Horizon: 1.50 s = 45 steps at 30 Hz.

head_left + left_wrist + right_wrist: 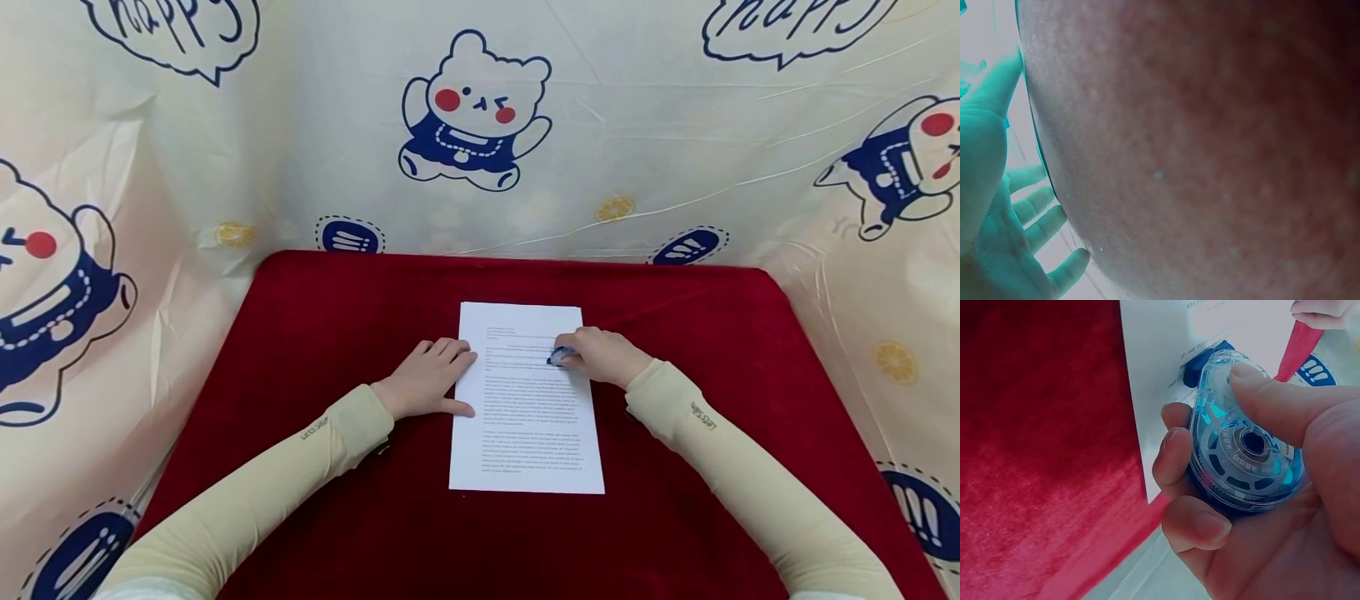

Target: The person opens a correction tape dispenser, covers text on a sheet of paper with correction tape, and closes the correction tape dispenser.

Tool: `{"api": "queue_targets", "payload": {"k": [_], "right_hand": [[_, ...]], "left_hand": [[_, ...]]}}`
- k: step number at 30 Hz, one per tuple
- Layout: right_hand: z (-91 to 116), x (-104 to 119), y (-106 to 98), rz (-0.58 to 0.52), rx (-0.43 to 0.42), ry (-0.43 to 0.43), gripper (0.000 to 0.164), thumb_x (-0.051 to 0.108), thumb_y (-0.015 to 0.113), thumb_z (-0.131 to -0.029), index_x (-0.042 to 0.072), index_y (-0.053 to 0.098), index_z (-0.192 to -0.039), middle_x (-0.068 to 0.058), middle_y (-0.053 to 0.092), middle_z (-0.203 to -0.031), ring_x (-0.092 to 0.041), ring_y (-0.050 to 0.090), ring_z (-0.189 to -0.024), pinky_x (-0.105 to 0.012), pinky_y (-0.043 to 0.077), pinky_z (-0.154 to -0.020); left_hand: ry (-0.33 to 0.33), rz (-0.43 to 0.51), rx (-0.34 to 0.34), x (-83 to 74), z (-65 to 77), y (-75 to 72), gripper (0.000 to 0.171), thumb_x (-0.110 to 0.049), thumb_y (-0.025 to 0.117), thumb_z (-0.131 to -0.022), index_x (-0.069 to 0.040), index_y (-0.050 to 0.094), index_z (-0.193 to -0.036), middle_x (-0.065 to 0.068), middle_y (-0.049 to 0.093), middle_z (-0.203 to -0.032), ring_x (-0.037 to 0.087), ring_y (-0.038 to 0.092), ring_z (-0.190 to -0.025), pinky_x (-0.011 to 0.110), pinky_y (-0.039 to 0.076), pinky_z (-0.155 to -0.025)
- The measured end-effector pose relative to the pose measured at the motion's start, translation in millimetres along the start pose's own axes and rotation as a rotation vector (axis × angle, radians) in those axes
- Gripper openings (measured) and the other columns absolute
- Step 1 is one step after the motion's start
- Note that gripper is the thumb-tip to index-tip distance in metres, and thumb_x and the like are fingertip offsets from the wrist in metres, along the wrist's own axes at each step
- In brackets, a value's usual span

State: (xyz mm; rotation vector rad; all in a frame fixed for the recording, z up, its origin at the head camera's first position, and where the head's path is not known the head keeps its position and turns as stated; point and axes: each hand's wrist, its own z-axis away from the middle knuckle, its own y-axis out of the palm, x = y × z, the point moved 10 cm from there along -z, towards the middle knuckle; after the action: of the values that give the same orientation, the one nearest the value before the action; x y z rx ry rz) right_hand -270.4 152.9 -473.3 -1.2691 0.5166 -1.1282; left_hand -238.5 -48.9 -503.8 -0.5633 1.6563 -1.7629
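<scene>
A sheet of printed paper [517, 400] lies upright on the table, its lines of text running across it. My left hand [423, 379] rests at the paper's left edge, fingers and thumb spread over the margin. In the left wrist view the fingers [1047, 228] extend straight, and a large blurred surface hides most of the picture. A clear blue correction tape [1241, 450] is gripped in my right hand [603, 357], thumb on top and fingers curled beneath. Its blue tip [1199, 367] is right at the upper text lines, near the paper's right side.
Dark red velvet cloth [315, 508] covers the table around the paper. Behind and to both sides hangs a pale curtain [322, 133] printed with cartoon bears. Cream sleeves [277, 458] cover both forearms.
</scene>
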Motion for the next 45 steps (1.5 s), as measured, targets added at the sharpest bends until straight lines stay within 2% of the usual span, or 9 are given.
{"api": "queue_targets", "payload": {"k": [10,20,30,45], "right_hand": [[5,-14,1,0.005,-0.001,0.024,0.037,0.016,0.075,-0.097,0.012,0.07,-0.133,-0.012,0.07,-0.116,-0.026,0.06,-0.094,-0.041,0.056,-0.085],[11,-25,-1,-0.009,0.001,0.05,0.035,0.014,0.075,-0.097,0.012,0.07,-0.131,-0.01,0.069,-0.107,-0.023,0.058,-0.089,-0.037,0.054,-0.078],[16,-31,-2,-0.032,0.002,0.056,0.03,0.011,0.074,-0.097,0.01,0.073,-0.127,-0.009,0.07,-0.106,-0.023,0.058,-0.089,-0.04,0.054,-0.083],[20,-35,-2,-0.007,-0.002,0.056,0.032,0.012,0.074,-0.097,0.01,0.071,-0.129,-0.009,0.069,-0.104,-0.023,0.057,-0.086,-0.04,0.054,-0.081]], "left_hand": [[0.002,0.0,-0.008,-0.3,-1.1,-0.2,0.096,-0.072,0.069,-0.087,-0.005,0.047,-0.153,0.014,0.048,-0.151,0.031,0.043,-0.139,0.05,0.04,-0.105],[-0.004,0.005,-0.002,0.4,0.2,-2.3,0.097,-0.072,0.069,-0.087,-0.004,0.047,-0.153,0.015,0.047,-0.152,0.032,0.042,-0.14,0.051,0.04,-0.106],[-0.009,0.032,-0.006,2.1,-0.3,2.4,0.096,-0.07,0.071,-0.087,-0.005,0.048,-0.152,0.014,0.046,-0.153,0.031,0.041,-0.14,0.052,0.038,-0.106],[-0.001,0.017,-0.013,2.8,-1.5,5.0,0.097,-0.073,0.069,-0.087,-0.005,0.047,-0.153,0.014,0.046,-0.152,0.031,0.041,-0.138,0.052,0.038,-0.104]]}}
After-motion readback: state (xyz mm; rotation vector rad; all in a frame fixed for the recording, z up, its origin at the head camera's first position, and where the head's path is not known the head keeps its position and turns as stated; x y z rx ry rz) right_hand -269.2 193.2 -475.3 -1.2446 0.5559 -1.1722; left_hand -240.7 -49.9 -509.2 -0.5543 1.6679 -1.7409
